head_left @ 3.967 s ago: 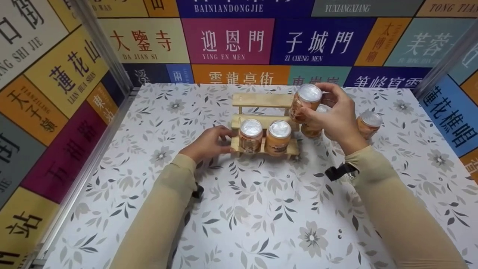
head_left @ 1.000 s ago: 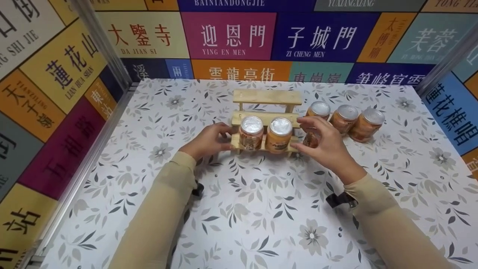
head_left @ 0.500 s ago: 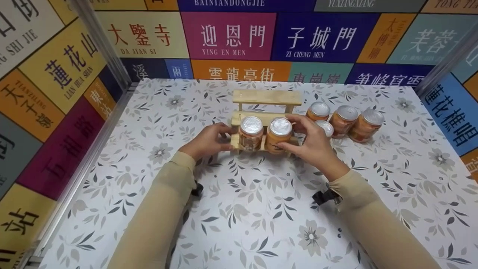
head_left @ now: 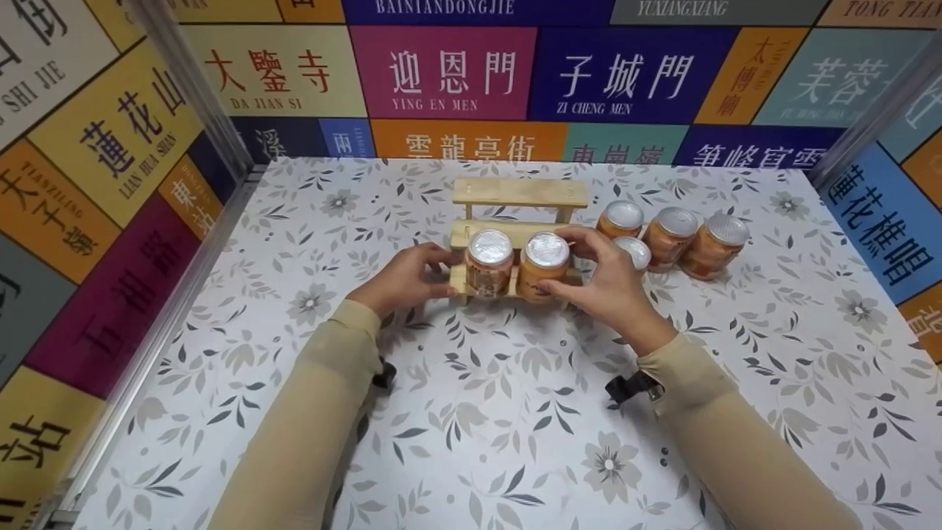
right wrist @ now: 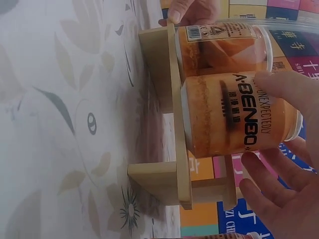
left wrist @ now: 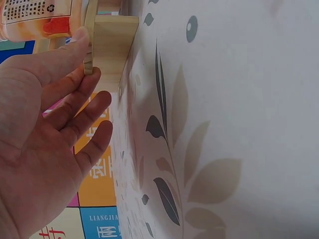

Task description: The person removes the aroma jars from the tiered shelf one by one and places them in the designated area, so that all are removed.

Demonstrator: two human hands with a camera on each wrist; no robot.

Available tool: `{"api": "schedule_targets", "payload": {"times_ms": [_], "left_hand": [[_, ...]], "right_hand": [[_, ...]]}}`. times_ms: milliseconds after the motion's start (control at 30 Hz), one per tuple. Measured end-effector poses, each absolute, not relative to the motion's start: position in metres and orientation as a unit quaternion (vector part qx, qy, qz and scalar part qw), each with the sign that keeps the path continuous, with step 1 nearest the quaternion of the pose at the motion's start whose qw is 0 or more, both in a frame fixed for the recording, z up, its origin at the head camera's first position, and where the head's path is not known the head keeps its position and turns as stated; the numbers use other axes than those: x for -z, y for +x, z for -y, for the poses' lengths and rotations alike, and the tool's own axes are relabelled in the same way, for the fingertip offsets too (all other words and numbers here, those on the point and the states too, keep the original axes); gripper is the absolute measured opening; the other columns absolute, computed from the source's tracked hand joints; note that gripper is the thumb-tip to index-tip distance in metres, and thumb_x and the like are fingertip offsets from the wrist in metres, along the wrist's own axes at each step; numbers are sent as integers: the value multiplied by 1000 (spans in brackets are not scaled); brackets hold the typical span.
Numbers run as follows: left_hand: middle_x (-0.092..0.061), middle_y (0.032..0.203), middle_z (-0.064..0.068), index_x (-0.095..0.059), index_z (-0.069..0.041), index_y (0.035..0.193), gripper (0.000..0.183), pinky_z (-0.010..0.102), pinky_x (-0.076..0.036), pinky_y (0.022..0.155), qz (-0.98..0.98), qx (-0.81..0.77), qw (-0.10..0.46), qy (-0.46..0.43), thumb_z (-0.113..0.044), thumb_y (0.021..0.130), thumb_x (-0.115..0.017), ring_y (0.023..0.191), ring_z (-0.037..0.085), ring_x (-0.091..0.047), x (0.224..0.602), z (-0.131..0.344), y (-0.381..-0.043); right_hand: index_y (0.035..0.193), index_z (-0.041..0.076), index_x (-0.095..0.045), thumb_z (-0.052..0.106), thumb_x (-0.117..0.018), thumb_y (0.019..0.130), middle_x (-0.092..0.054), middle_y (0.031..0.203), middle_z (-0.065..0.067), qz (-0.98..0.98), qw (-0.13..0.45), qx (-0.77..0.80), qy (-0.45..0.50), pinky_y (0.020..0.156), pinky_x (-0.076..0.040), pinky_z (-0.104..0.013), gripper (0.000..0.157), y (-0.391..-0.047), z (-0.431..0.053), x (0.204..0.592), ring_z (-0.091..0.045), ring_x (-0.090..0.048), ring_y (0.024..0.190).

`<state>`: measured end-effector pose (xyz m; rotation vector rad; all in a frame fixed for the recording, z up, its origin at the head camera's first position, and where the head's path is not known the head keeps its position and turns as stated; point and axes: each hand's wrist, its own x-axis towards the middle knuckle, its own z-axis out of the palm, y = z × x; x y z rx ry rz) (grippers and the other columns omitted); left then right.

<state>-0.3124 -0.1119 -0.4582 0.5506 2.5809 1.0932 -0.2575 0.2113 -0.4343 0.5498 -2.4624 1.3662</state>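
Observation:
Two orange jars with silver lids stand side by side on the front step of a small tiered wooden rack (head_left: 519,191). My right hand (head_left: 607,280) grips the right jar (head_left: 546,254), thumb on its front and fingers round its far side. In the right wrist view that jar (right wrist: 234,117) has black "A-BENBO" lettering and its base is at the step. My left hand (head_left: 408,280) pinches the left end of the front step, thumb on top and index finger below, next to the left jar (head_left: 489,254). In the left wrist view the other fingers (left wrist: 94,144) are spread free.
Several more orange jars (head_left: 670,235) stand grouped on the patterned tabletop (head_left: 471,456) just right of the rack. One smaller-looking jar (head_left: 631,254) is partly behind my right hand. Panels with colourful lettering (head_left: 449,73) wall in the back and sides.
Four seconds ago my right hand held a jar up beside the rack; that jar has been let go. The hand has since moved left and taken hold of the rack's right jar. My left hand stays put.

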Motion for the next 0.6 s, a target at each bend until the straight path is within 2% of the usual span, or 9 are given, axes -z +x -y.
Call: {"api": "schedule_targets", "payload": {"times_ms": [167, 333, 500, 600], "left_hand": [[-62, 125, 0, -69, -18, 133, 50, 42, -48, 106, -895, -377, 140, 194, -20, 86, -84, 119, 24, -59, 458, 112, -312], [-63, 126, 3, -69, -15, 132, 50, 43, -48, 106, -893, -378, 132, 206, -19, 85, -84, 118, 26, -59, 459, 111, -312], [-64, 125, 6, -69, -12, 129, 45, 44, -48, 105, -893, -378, 122, 213, -17, 86, -83, 117, 27, -59, 461, 112, -311], [-64, 124, 5, -70, -12, 129, 46, 43, -47, 106, -892, -382, 120, 210, -16, 86, -84, 117, 26, -59, 461, 112, -311]], "right_hand": [[133, 12, -63, 15, -97, 69, -68, 129, -2, 845, 143, -481, 186, 102, -53, -44, 72, -256, -211, 435, -20, -68, 110], [132, 13, -63, 16, -97, 69, -69, 126, -1, 847, 148, -479, 178, 99, -51, -35, 72, -253, -214, 436, -18, -68, 107], [131, 13, -63, 17, -98, 69, -71, 120, 0, 849, 149, -478, 170, 83, -50, -25, 71, -248, -219, 435, -16, -68, 100], [131, 11, -63, 15, -97, 69, -72, 118, -3, 847, 150, -481, 170, 76, -49, -22, 71, -244, -224, 437, -17, -67, 97]]}}
